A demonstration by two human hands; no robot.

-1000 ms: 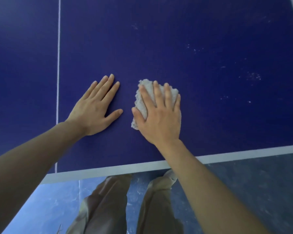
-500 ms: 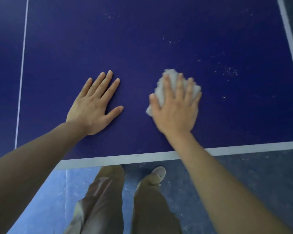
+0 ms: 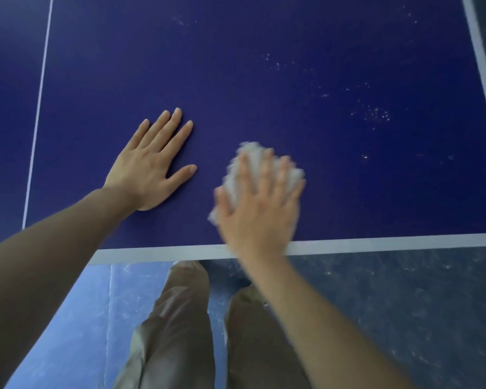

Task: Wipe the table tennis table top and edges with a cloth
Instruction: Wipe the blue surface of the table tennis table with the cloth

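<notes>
The dark blue table tennis table [image 3: 264, 66] fills the upper view, with a white end line [image 3: 376, 242] along its near edge. My right hand [image 3: 261, 209] presses a crumpled white cloth [image 3: 250, 155] flat on the top, close to the near edge; hand and cloth are motion-blurred. Only the cloth's far and left parts show past my fingers. My left hand [image 3: 152, 167] lies flat on the table with its fingers spread, a little left of the cloth, holding nothing.
White specks [image 3: 373, 115] dot the table top to the right of the cloth. A thin white centre line [image 3: 38, 108] runs at the left and a white side line [image 3: 480, 51] at the right. Below the near edge are my trousered legs [image 3: 180, 332] and the blue-grey floor [image 3: 390, 304].
My right hand has slid the cloth first to the right, then back toward the near edge. My left hand has stayed planted on the table.
</notes>
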